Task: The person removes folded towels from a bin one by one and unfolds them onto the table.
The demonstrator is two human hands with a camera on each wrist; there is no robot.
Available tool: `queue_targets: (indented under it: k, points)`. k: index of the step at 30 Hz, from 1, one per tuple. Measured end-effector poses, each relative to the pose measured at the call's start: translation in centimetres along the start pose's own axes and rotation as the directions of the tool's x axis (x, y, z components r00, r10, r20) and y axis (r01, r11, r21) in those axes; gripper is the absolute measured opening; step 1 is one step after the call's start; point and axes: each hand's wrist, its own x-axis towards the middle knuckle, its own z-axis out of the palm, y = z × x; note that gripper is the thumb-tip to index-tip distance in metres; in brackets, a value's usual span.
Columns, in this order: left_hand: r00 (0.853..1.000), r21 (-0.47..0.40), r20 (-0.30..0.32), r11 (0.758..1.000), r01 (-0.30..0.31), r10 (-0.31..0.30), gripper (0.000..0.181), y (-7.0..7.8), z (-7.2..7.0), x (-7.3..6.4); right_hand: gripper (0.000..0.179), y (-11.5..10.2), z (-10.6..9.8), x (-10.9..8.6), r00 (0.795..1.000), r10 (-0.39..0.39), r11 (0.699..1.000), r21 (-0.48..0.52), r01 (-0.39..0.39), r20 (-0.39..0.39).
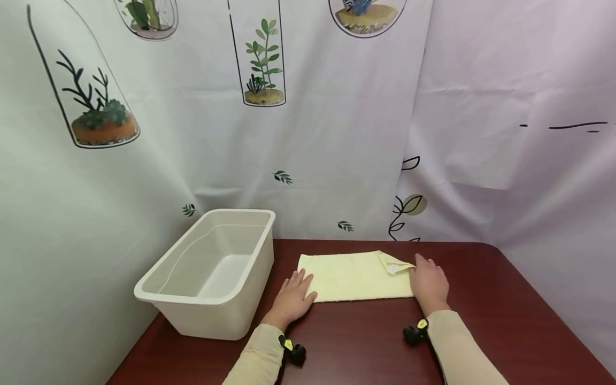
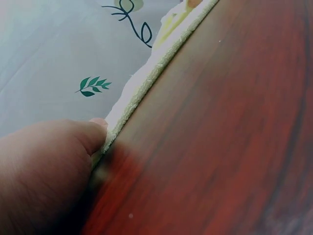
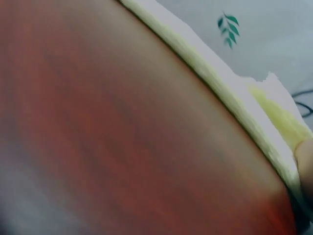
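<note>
A pale yellow towel (image 1: 356, 278), folded into a long rectangle, lies across the table. Its far right corner is turned over, and a small white label shows there. My left hand (image 1: 291, 299) rests on the towel's left end with its fingers spread and fairly straight; in the left wrist view its thumb (image 2: 93, 134) lies against the towel's edge. At the other end, my right hand (image 1: 430, 283) holds the towel beside the turned corner. Only a bit of the right thumb (image 3: 304, 161) shows in the right wrist view, on the layered edge; the other fingertips are hidden there.
A white plastic tub (image 1: 250, 278) stands on the left of the dark red wooden table (image 1: 366, 342), close to my left forearm. Behind the table hangs a white curtain (image 1: 337, 160) printed with plants. Each wrist wears a small black camera (image 1: 295, 354).
</note>
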Motion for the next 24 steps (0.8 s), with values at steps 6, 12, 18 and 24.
queue_targets:
  k: [6, 12, 18, 24]
  points:
    - [1.000, 0.016, -0.005, 1.000, -0.003, 0.003, 0.057, 0.2, 0.0, 0.1, 0.062, 2.4, -0.9, 0.3, 0.995, 0.075, 0.997, 0.041, -0.072, -0.064]
    - [1.000, 0.019, -0.014, 1.000, -0.003, 0.003, 0.055, 0.0, 0.0, 0.0, 0.054, 2.4, -1.3, 0.5, 0.992, 0.049, 0.994, 0.099, -0.038, -0.112]
    - [0.998, 0.046, -0.060, 0.999, 0.006, -0.003, 0.053, 1.6, 0.4, 1.0, 0.048, 0.3, -0.8, -0.1, 0.963, -0.209, 0.972, 0.069, 0.224, -0.171]
    - [0.997, 0.050, -0.045, 0.996, 0.072, -0.069, 0.053, 5.0, 1.6, 3.3, 0.045, -4.2, 1.6, -0.6, 0.894, -0.438, 0.894, 0.059, 0.445, -0.098]
